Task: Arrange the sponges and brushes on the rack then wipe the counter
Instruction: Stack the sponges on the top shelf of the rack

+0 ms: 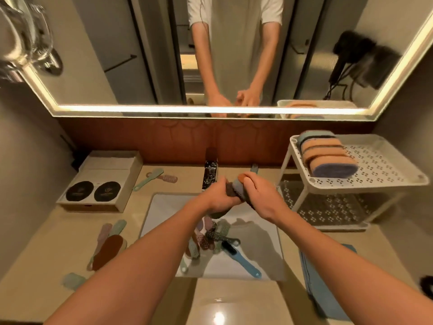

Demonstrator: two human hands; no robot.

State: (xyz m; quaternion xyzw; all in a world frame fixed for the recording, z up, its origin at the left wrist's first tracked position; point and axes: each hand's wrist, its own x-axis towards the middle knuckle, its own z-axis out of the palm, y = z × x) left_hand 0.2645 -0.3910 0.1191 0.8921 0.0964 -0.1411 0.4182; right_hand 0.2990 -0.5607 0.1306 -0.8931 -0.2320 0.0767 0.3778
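Two forearms (140, 266) come in from 6 o'clock and meet over the sink (260, 245) at the centre of the view. The left hand (216, 195) and right hand (261, 195) are each clamped on one small stack (236, 190) of sponges, with fingers curled round its ends. The stack is held up off the basin, just in front of the tap (209, 174). I judge it is being squared up or squeezed out there, so that any drips fall in the sink, before it goes to the rack (384, 182).

The rack stands on the worktop (46, 254) at 3 o'clock. A row of sponges (328, 156) sits on edge at the left of its top shelf, packed side by side, which leaves the rest of the shelf bare for more. No brush is on the rack that I can see.

A heap of brushes (210, 238) lies in the sink just below the hands. Other brushes lie loose on the worktop at 8 o'clock (107, 242) and 10 o'clock (154, 177). A blue cloth (323, 289) lies at 4 o'clock near the rack, likely kept ready for the wiping, which looks not yet begun.
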